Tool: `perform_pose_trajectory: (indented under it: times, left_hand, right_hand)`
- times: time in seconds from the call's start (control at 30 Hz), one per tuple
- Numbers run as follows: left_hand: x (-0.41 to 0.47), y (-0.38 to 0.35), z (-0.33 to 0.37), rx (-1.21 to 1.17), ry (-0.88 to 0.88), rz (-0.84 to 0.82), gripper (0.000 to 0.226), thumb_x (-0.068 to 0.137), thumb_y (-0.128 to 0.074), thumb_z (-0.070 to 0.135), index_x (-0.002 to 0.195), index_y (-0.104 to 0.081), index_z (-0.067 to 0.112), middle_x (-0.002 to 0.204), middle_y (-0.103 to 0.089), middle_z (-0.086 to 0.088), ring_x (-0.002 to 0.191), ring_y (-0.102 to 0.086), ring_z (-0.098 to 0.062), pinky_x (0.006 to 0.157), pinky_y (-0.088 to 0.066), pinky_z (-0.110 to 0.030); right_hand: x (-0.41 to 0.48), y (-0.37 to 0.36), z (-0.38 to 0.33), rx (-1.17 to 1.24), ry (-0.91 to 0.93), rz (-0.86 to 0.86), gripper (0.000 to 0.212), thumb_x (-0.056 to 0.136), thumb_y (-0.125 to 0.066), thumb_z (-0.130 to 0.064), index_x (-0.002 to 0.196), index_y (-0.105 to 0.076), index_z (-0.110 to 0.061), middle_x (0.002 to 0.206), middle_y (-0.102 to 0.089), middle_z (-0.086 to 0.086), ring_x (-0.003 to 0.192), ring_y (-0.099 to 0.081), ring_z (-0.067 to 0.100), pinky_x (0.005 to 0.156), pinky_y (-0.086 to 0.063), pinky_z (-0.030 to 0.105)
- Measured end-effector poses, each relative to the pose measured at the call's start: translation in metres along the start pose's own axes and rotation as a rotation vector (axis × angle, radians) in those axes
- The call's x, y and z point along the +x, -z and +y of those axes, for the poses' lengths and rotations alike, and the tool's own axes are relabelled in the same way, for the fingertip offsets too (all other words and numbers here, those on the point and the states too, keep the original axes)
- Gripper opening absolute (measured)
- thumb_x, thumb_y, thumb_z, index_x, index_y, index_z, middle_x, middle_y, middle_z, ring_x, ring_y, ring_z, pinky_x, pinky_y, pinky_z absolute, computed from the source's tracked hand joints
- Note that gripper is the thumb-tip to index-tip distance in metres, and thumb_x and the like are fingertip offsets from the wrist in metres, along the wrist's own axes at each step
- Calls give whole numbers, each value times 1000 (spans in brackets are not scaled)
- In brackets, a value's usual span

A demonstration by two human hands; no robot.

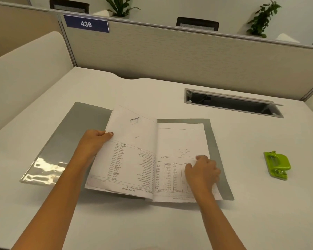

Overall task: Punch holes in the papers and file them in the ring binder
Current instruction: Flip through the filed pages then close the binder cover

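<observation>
Lying open: grey ring binder lay flat on the white desk, covers spread L and R; rings not visible, hidden under the sheets.
Papers: printed sheets inside the binder, text upside down to the camera; R stack flat on the R cover.
Lifted sheets: a few pages raised and curved over the L side, outer edge off the L cover.
Left hand: pinched the outer edge of the lifted sheets, thumb on top, fingers under.
Right hand: palm down on the R stack, fingers curled w/ tips pressing the paper; prob. not gripping anything, hard to tell.
Hole punch: green, on the desk well to the R of the binder, untouched.
Cable tray: open slot in the desk beyond the binder.
Sign: blue, "436", on the partition.
</observation>
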State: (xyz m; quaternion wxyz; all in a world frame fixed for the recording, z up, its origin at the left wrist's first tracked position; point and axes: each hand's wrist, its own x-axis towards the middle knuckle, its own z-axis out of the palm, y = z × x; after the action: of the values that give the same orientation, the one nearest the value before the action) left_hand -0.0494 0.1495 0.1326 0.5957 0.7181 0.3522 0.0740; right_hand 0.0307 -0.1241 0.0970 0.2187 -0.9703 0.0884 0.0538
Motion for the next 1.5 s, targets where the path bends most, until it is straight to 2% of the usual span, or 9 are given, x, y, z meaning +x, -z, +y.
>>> perform_pose_trajectory:
  times: [0.2, 0.57, 0.73, 0.83, 0.97, 1.13, 1.23, 1.43, 1.5]
  left_hand:
    - [-1, -2, -5, -19, 33, 3, 19, 92, -59, 19, 93, -71, 4, 88, -73, -12, 68, -68, -22, 60, -51, -27]
    - [2, 1, -3, -56, 63, 12, 19, 91, -61, 17, 102, -70, 4, 92, -72, -12, 73, -68, -24, 67, -54, -31]
    - [1, 1, -1, -52, 68, 4, 17, 91, -62, 18, 98, -70, 6, 91, -73, -12, 74, -69, -25, 64, -53, -31]
    - [1, 2, 1, -60, 64, -2, 16, 90, -62, 19, 97, -71, 7, 89, -73, -10, 72, -69, -23, 63, -53, -29]
    - [2, 3, 3, -58, 55, -17, 17, 90, -62, 17, 101, -70, 8, 94, -73, -11, 77, -69, -25, 72, -55, -33]
    - [3, 6, 6, -40, 14, -27, 23, 89, -63, 16, 112, -68, 15, 96, -74, -9, 77, -71, -24, 71, -56, -33]
    - [-1, 6, 10, -1, -27, -29, 30, 88, -62, 14, 113, -63, 31, 91, -75, -7, 70, -72, -21, 57, -55, -29]
    - [-2, 7, 9, 117, -81, 26, 25, 97, -47, 38, 119, -59, 40, 106, -68, -3, 86, -69, -28, 78, -58, -46]
    - [-5, 5, 10, 135, -64, 48, 30, 95, -40, 52, 115, -59, 42, 104, -68, -3, 85, -68, -27, 78, -57, -46]
  right_hand:
    - [-1, -10, 24, -234, -129, -65, 74, 82, -63, -55, 128, -36, -3, 129, -43, 16, 111, -48, 34, 87, -47, 36]
    - [19, 3, 24, -106, -271, -229, 82, 73, -79, -41, 129, -35, -1, 126, -54, 16, 118, -48, 36, 92, -42, 41]
    - [17, 24, 25, 26, -132, -266, 40, 84, -71, -24, 116, -56, -6, 117, -63, 13, 101, -62, 32, 72, -45, 30]
    - [14, 47, 15, 150, -10, -256, 36, 87, -67, -27, 117, -61, -8, 114, -66, 10, 93, -61, 28, 73, -47, 30]
    - [-1, 82, -19, 446, 224, -291, 21, 87, -68, -25, 104, -58, -18, 89, -62, -9, 74, -59, 9, 55, -42, 18]
    - [-19, 75, -73, 774, 334, -517, 26, 84, -71, -15, 108, -64, -13, 98, -71, 6, 89, -71, 21, 73, -60, 36]
    - [-35, 51, -99, 742, 436, -566, 25, 85, -70, -16, 109, -62, -18, 88, -68, -2, 81, -70, 14, 67, -60, 29]
    - [-69, 3, -122, 693, 541, -646, 32, 92, -61, -17, 123, -56, -21, 111, -68, 5, 90, -70, 18, 58, -56, 13]
    - [-77, -6, -122, 654, 569, -666, 36, 93, -60, -19, 128, -52, -21, 119, -65, 5, 98, -68, 20, 69, -57, 20]
